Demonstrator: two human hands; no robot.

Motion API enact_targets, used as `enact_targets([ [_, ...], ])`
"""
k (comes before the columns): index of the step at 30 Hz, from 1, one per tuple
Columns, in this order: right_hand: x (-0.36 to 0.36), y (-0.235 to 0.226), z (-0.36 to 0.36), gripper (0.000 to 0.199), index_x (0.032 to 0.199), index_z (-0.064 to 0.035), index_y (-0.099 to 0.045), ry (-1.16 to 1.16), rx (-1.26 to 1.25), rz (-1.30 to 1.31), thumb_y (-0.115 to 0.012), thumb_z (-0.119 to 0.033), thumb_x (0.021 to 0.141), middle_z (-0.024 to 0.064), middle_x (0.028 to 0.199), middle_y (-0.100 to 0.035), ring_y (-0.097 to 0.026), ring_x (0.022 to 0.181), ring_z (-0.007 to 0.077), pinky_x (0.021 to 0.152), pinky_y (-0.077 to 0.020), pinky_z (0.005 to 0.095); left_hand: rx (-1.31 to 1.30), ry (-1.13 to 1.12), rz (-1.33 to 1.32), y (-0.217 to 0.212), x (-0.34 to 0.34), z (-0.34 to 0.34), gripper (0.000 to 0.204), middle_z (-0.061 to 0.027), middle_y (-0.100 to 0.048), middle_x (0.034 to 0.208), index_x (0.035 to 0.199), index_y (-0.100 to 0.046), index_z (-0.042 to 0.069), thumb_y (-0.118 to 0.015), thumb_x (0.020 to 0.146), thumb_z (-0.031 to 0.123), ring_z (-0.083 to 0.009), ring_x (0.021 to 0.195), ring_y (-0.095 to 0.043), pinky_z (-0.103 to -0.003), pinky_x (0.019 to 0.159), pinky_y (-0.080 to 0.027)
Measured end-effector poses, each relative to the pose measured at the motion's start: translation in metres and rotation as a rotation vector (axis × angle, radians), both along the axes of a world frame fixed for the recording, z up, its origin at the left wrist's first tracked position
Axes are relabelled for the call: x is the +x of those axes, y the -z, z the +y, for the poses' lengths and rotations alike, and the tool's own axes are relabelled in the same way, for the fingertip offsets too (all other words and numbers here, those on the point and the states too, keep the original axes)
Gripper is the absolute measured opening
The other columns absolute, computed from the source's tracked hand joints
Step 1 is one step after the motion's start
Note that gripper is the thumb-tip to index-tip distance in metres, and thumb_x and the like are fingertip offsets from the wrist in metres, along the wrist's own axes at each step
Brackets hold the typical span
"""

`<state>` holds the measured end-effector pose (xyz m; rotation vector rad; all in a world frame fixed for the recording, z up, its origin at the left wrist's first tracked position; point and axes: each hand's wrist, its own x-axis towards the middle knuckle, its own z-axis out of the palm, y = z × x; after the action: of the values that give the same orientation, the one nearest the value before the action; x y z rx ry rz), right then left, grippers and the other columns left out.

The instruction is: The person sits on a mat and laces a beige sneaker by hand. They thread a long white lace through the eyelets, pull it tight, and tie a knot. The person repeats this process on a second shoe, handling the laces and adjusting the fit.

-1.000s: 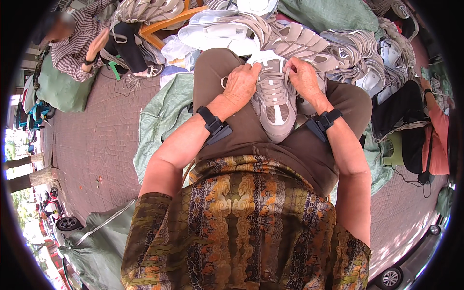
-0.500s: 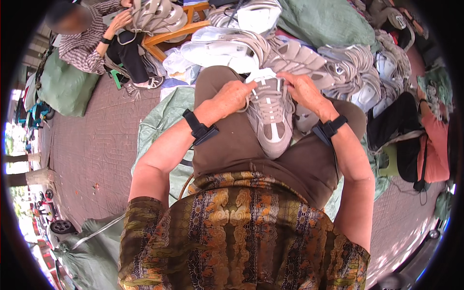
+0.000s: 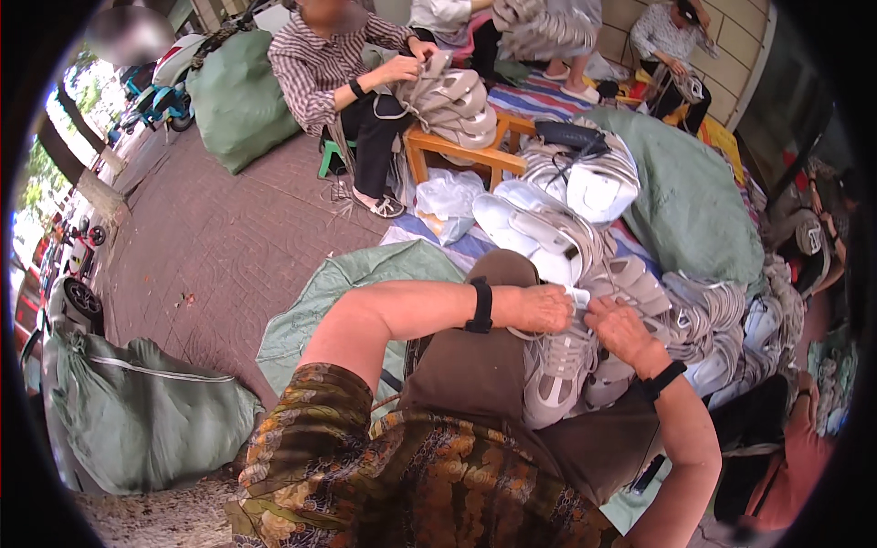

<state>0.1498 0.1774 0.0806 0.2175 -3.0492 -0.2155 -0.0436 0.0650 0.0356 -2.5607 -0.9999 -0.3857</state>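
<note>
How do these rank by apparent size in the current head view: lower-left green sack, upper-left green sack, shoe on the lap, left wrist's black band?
1. Lower-left green sack
2. Upper-left green sack
3. Shoe on the lap
4. Left wrist's black band
Each gap in picture size is clear.

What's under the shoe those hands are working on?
Brown trousers show beside the beige shoe; its underside and whatever lies directly beneath it are covered.
</note>
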Motion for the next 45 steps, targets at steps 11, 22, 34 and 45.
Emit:
enact_targets([
  [11,-0.014,0.001,0.009,0.009,0.078,-0.0099,-0.064,-0.131,0.08,-0.222,-0.055,-0.011,0.075,0.0067,0.082,-0.06,-0.063,0.077,0.0245,0.071,-0.0479,0.0369,-0.303,-0.081,0.042,0.003,-0.009,0.001,0.008,-0.0091,-0.06,0.087,0.072,-0.066,0.007,-0.06,0.07,0.012,-0.025,0.082,-0.06,-0.04,0.071,-0.047],
  [22,-0.006,-0.011,0.023,0.025,0.094,-0.0037,-0.066,0.018,-0.29,-0.456,-0.063,-0.018,0.073,0.0136,0.099,-0.059,-0.055,0.101,0.0304,0.081,-0.0458,0.0388,-1.039,-0.249,-0.06,-0.022,-0.008,0.021,0.03,-0.0117,-0.064,0.083,0.084,-0.067,0.0,-0.061,0.071,0.026,-0.026,0.082,-0.06,-0.039,0.069,-0.046],
  [34,-0.022,0.015,0.013,0.02,0.08,-0.0046,-0.069,0.258,-0.267,-0.273,-0.057,-0.021,0.079,0.0164,0.078,-0.065,-0.063,0.082,0.0342,0.072,-0.0493,0.0437,-0.88,-0.583,-0.236,-0.013,0.012,0.024,0.021,-0.0153,-0.067,0.08,0.079,-0.07,0.001,-0.063,0.071,0.019,-0.0295,0.08,-0.064,-0.039,0.068,-0.05],
  [45,-0.026,0.024,-0.004,0.016,0.082,-0.002,-0.069,0.358,-0.079,-0.319,-0.058,-0.01,0.073,0.0197,0.088,-0.066,-0.061,0.091,0.0361,0.074,-0.0505,0.0472,-0.583,-0.464,-0.1,0.003,0.028,0.013,0.007,-0.0115,-0.064,0.076,0.067,-0.064,0.005,-0.062,0.065,0.011,-0.0275,0.082,-0.062,-0.041,0.066,-0.043],
])
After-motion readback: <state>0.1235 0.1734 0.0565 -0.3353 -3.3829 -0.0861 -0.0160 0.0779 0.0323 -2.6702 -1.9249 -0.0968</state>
